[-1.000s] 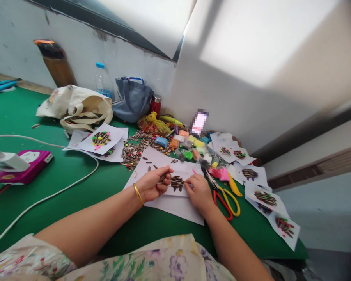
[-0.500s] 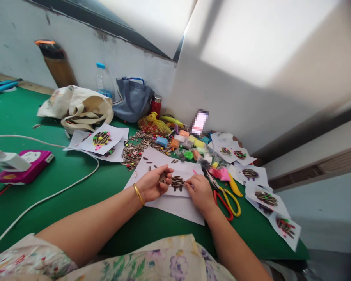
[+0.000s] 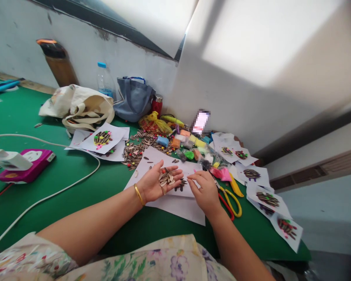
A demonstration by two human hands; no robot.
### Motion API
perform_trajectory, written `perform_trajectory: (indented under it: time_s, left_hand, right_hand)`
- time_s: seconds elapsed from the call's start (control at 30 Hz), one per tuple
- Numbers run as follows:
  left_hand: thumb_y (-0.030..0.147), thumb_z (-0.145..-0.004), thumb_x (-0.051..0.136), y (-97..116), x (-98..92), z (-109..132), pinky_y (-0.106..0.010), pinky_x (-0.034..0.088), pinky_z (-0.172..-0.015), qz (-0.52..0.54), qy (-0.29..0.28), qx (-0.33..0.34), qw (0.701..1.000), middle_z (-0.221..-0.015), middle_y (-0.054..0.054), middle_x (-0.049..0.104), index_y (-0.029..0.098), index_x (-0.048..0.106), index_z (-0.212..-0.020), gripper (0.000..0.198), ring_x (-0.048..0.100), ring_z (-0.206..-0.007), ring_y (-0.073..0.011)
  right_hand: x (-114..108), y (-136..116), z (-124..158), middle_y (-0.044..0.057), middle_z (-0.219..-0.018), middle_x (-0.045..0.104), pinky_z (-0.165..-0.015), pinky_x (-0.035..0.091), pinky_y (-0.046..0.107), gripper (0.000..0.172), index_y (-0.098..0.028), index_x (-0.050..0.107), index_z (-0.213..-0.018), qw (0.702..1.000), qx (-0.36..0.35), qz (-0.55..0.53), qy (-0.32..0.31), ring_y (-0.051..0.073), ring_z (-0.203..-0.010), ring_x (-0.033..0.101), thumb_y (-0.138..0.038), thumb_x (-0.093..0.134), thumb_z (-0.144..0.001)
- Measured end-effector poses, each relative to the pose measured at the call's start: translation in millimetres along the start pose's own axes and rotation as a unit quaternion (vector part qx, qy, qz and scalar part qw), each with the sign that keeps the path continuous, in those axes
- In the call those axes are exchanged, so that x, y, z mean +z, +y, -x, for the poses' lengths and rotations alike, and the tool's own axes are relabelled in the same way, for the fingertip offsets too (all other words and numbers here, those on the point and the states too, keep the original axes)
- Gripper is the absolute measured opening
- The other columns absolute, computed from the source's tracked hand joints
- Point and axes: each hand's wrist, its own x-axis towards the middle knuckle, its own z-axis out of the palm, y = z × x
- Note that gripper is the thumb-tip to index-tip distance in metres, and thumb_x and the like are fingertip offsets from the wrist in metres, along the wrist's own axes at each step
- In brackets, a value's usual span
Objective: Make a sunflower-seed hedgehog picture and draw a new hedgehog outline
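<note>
My left hand (image 3: 156, 183) is turned palm up with its fingers stretched out. A small heap of sunflower seeds (image 3: 167, 177) lies in its palm, mostly pale sides showing. Just to its right, my right hand (image 3: 204, 191) hovers over the sheet with thumb and forefinger slightly apart; I see nothing between them. Below both hands is a white paper sheet (image 3: 140, 179). On it, dark seeds form a hedgehog-like shape (image 3: 181, 184), partly hidden behind my left fingers. A few loose seeds (image 3: 146, 158) are scattered on the upper left of the sheet.
A pile of sunflower seeds (image 3: 133, 154) and packets of coloured clay (image 3: 175, 143) lie behind the sheet. Scissors (image 3: 232, 203) and a yellow cutter (image 3: 236, 186) are at the right. Finished seed pictures (image 3: 253, 175) line the table's right edge. A white cable (image 3: 73, 195) crosses the left.
My left hand has uncurled from around the seeds and now shows them on its flat palm. My right hand has lifted off the seed shape and shifted slightly right.
</note>
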Motion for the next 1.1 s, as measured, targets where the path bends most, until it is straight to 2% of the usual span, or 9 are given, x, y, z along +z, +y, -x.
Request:
perform_trajectory:
  time_s: [0.1, 0.23, 0.33, 0.43, 0.53, 0.67, 0.87, 1.1]
  left_hand:
    - [0.052, -0.094, 0.04, -1, -1.3, 0, -0.041, 0.057, -0.082, -0.012, -0.032, -0.014, 0.999, -0.102, -0.018, 0.068, 0.009, 0.059, -0.111, 0.05, 0.069, -0.093, -0.0253]
    - [0.055, -0.095, 0.035, -4, -5.8, -3, -0.04, 0.057, -0.078, -0.021, -0.091, -0.03, 0.995, -0.083, -0.013, 0.068, 0.01, 0.061, -0.095, 0.052, 0.069, -0.077, -0.0218]
    - [0.055, -0.095, 0.032, -4, -8.5, -5, -0.035, 0.056, -0.071, -0.013, -0.132, -0.035, 0.991, -0.075, -0.011, 0.066, 0.01, 0.061, -0.089, 0.054, 0.067, -0.07, -0.0198]
    - [0.056, -0.095, 0.03, -2, -9.3, -5, -0.031, 0.054, -0.063, -0.004, -0.155, -0.031, 0.987, -0.075, -0.01, 0.065, 0.01, 0.062, -0.097, 0.055, 0.067, -0.067, -0.0199]
    - [0.057, -0.095, 0.03, 0, -9.3, -5, -0.032, 0.053, -0.06, -0.004, -0.155, -0.034, 0.987, -0.082, -0.011, 0.066, 0.012, 0.059, -0.112, 0.057, 0.067, -0.072, -0.0226]
    - [0.057, -0.094, 0.035, 0, -9.4, -4, -0.032, 0.053, -0.063, 0.004, -0.121, -0.031, 0.992, -0.081, -0.009, 0.066, 0.012, 0.056, -0.118, 0.055, 0.067, -0.07, -0.0213]
    - [0.054, -0.096, 0.033, -4, -6.2, -4, -0.029, 0.052, -0.058, 0.004, -0.138, -0.028, 0.99, -0.071, -0.008, 0.063, 0.01, 0.061, -0.104, 0.053, 0.064, -0.062, -0.0189]
    - [0.049, -0.097, 0.034, -4, -5.0, -4, -0.028, 0.052, -0.058, 0.015, -0.124, -0.023, 0.992, -0.071, -0.008, 0.063, 0.011, 0.062, -0.091, 0.047, 0.064, -0.062, -0.0173]
  right_hand:
    - [0, -18, -13, 0.006, -0.092, 0.063, -0.083, 0.043, 0.038, 0.019, -0.025, 0.072, -0.099, 0.999, -0.031, -0.002, -0.021, 0.021, -0.089, 0.055, -0.026, 0.054, -0.093]
    - [5, -36, -32, 0.006, -0.093, 0.063, -0.081, 0.042, 0.038, 0.023, -0.026, 0.07, -0.11, 0.996, -0.06, 0.003, -0.06, 0.021, -0.09, 0.054, -0.024, 0.054, -0.093]
    - [7, -44, -41, 0.005, -0.093, 0.063, -0.082, 0.041, 0.037, 0.02, -0.026, 0.071, -0.104, 0.995, -0.062, -0.007, -0.077, 0.021, -0.091, 0.054, -0.023, 0.056, -0.091]
    - [5, -48, -41, 0.005, -0.096, 0.064, -0.083, 0.041, 0.036, 0.011, -0.025, 0.071, -0.093, 0.992, -0.057, -0.033, -0.105, 0.022, -0.095, 0.055, -0.022, 0.065, -0.084]
    - [4, -47, -37, 0.004, -0.098, 0.064, -0.083, 0.041, 0.037, 0.016, -0.025, 0.07, -0.092, 0.989, -0.052, -0.036, -0.132, 0.023, -0.096, 0.054, -0.024, 0.073, -0.076]
    - [6, -42, -34, 0.004, -0.09, 0.064, -0.08, 0.041, 0.036, 0.01, -0.024, 0.07, -0.09, 0.991, -0.023, -0.011, -0.129, 0.022, -0.091, 0.055, -0.021, 0.068, -0.08]
    - [14, -46, -34, 0.004, -0.103, 0.066, -0.085, 0.039, 0.039, 0.016, -0.024, 0.071, -0.092, 0.991, -0.043, 0.0, -0.126, 0.023, -0.097, 0.055, -0.018, 0.068, -0.077]
    - [20, -48, -36, 0.003, -0.098, 0.066, -0.082, 0.041, 0.037, 0.011, -0.023, 0.069, -0.087, 0.994, -0.022, -0.037, -0.105, 0.022, -0.095, 0.055, -0.016, 0.063, -0.08]
